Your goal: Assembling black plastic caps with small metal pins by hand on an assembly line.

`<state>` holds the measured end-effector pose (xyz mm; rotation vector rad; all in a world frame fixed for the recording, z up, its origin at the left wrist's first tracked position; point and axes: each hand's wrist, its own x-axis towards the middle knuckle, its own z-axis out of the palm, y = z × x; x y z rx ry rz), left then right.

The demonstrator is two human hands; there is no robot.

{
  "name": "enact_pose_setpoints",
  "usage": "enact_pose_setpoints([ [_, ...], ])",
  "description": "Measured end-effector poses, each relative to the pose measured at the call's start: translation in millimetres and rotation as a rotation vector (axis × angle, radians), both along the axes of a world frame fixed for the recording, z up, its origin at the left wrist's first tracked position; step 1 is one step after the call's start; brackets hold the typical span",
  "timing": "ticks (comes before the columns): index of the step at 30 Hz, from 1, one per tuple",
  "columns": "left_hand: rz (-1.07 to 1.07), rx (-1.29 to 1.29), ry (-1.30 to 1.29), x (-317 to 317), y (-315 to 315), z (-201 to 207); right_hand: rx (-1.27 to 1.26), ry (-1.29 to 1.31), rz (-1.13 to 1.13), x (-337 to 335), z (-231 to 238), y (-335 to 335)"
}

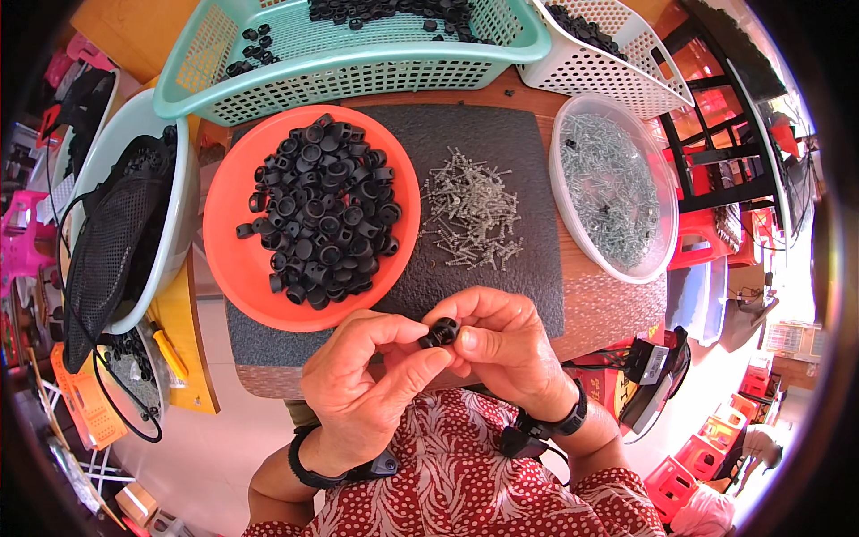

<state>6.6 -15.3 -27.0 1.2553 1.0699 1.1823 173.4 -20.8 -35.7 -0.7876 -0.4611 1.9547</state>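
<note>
Between my two hands, just past the table's near edge, is a small black plastic part [440,334] with a rounded, ring-like shape. The thumb and fingertips of my left hand [362,376] pinch its left side. On its other side, my right hand [510,349] grips it with thumb and forefinger. Whether it is one piece or two joined pieces I cannot tell. Beyond my left hand, an orange-red bowl [228,259] holds a heap of similar black parts [327,206]. A pile of small metal screws [472,210] lies on the dark foam mat [510,300] right of the bowl.
Across the far side stand a turquoise basket [349,88] and a white basket [608,80], both with black parts. A clear round tub [613,188] of thin metal pieces sits at right. At left are a pale tub [179,201] with black mesh and a yellow-handled screwdriver [168,353].
</note>
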Motion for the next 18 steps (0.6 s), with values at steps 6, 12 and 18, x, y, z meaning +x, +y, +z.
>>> enact_pose_setpoints([
  [6,0.01,0.009,0.031,-0.1,0.0,0.1,0.018,-0.035,0.002,-1.1,0.7,-0.1],
  [12,0.003,0.015,0.084,-1.7,0.8,2.7,0.016,-0.072,-0.021,-4.0,0.3,-2.4],
  [18,-0.016,-0.055,0.087,-2.8,2.2,3.4,0.051,-0.226,-0.057,-4.7,3.3,-5.0],
])
